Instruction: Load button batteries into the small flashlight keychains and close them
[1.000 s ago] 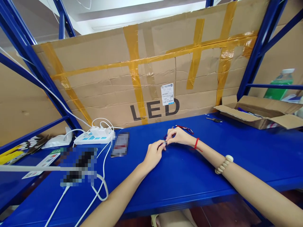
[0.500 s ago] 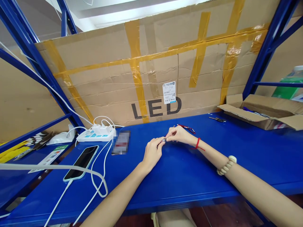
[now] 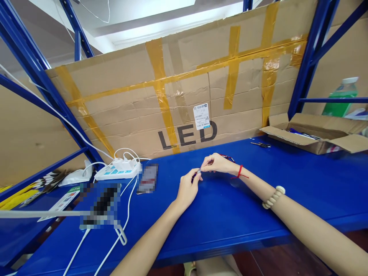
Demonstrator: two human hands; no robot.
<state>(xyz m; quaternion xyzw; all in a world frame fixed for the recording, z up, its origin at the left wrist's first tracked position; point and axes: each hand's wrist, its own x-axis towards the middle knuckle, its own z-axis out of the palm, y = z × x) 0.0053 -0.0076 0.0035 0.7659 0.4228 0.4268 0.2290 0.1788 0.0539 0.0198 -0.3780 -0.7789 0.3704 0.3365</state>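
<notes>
My left hand (image 3: 187, 188) and my right hand (image 3: 217, 164) meet over the blue shelf top (image 3: 230, 214), fingertips pinched together on one small dark item with a metal ring (image 3: 197, 173). The item is too small to name. A red cord and a bead bracelet (image 3: 273, 196) circle my right wrist and forearm. A red clip-like piece (image 3: 227, 156) lies just behind my right hand on the shelf.
A taped cardboard sheet marked LED (image 3: 186, 96) stands behind. A white power strip (image 3: 116, 171) with cables and a blurred phone (image 3: 99, 205) lie left. An open cardboard box (image 3: 313, 134) and keys (image 3: 260, 145) sit right, with a green bottle (image 3: 339, 97) beyond.
Both hands stay pinched on the small item in nearly the same spot. The view shifted slightly; my left fingers rose a little toward my right hand.
</notes>
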